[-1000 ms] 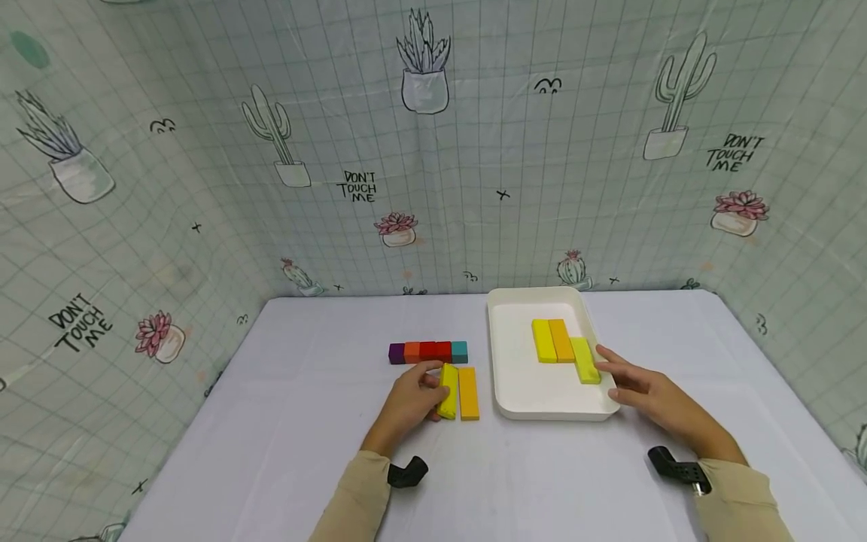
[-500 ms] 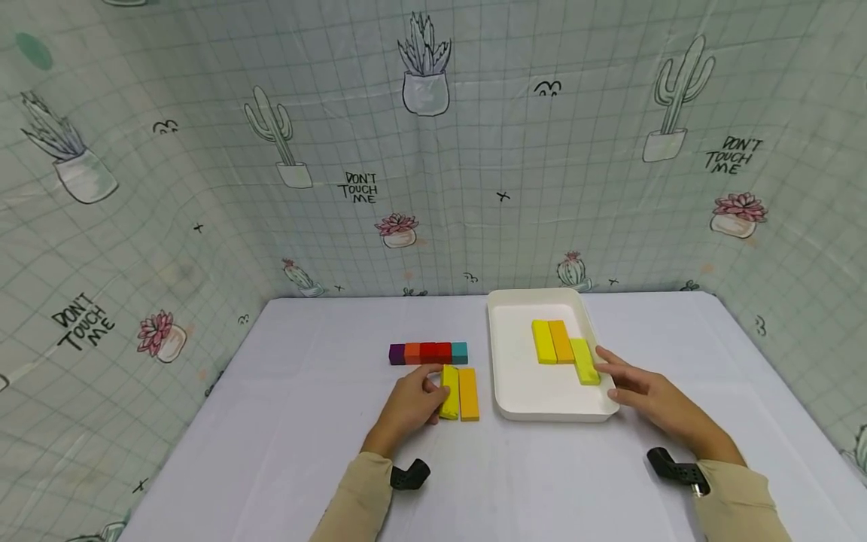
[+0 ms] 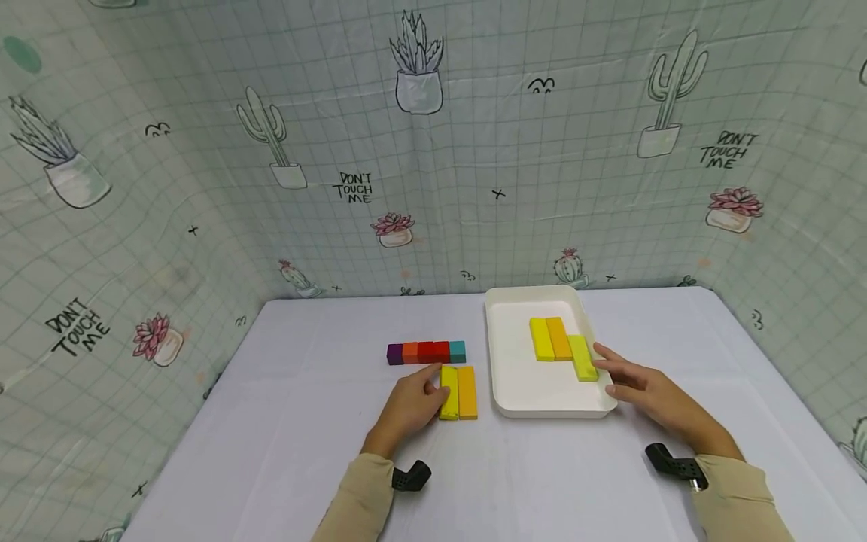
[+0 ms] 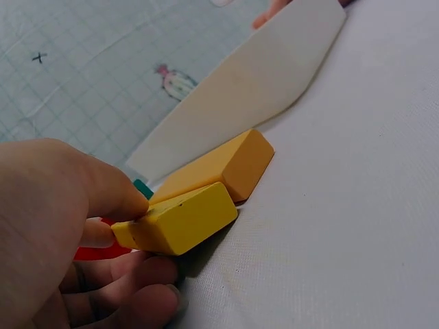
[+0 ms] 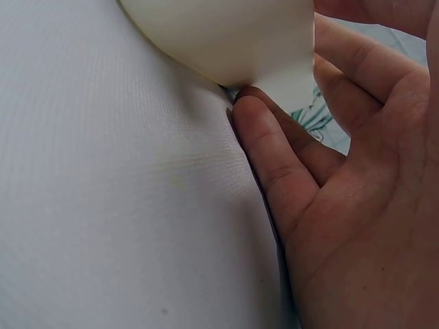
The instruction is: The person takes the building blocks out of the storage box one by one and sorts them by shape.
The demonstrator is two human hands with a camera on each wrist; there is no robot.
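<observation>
My left hand (image 3: 409, 403) holds a yellow oblong block (image 3: 449, 393) on the table, thumb on its top edge and fingers curled along its left side. In the left wrist view the yellow block (image 4: 195, 218) lies right beside an orange block (image 4: 236, 164). That orange block (image 3: 467, 393) is on its right in the head view. My right hand (image 3: 653, 391) rests its loosely extended fingers against the right wall of a white tray (image 3: 535, 406). In the right wrist view, some fingertips (image 5: 257, 116) lie low by the tray's outer wall (image 5: 226, 41).
Inside the tray lie two yellow blocks (image 3: 542, 339) (image 3: 583, 357) and an orange block (image 3: 559, 339). A row of purple (image 3: 395, 354), orange (image 3: 411, 352), red (image 3: 433, 351) and teal (image 3: 457, 351) blocks sits just beyond my left hand. Patterned cloth (image 3: 433, 150) hangs behind the table.
My left hand has set the yellow block down and pushed it right, so the gap to the orange block has closed. The right hand and the tray stay in place.
</observation>
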